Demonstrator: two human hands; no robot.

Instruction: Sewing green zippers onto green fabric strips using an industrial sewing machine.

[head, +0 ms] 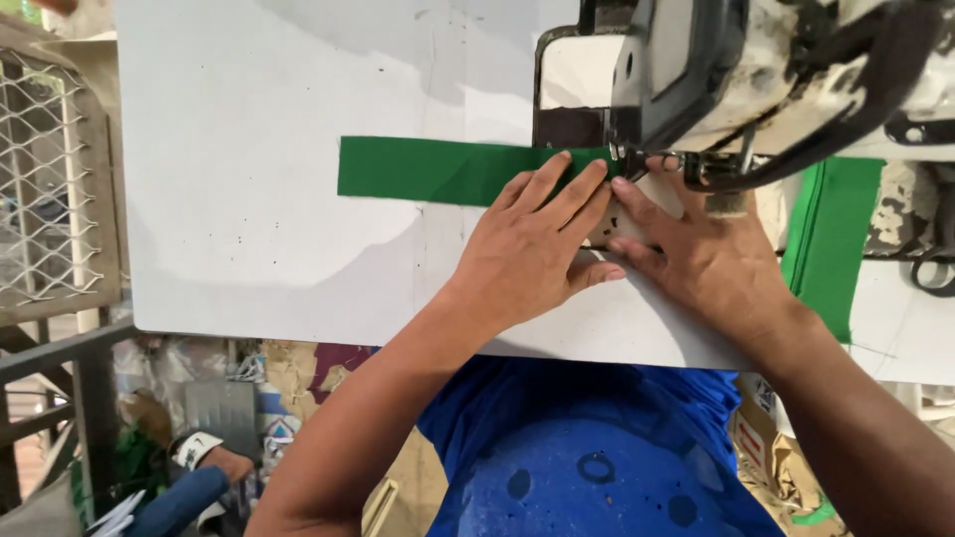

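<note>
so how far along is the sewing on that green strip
Hard to judge what is sewn; no stitching shows. In hand: left hand and right hand press the green strip flat at the sewing machine foot. Left: the long stretch lying on the white table.

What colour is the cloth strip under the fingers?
Green; the strip shows best in the head view.

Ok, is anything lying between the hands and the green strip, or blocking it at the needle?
Nothing visible does. The left hand lies flat on the green fabric strip, the right hand beside it under the sewing machine head. The needle point itself is hidden.
</note>
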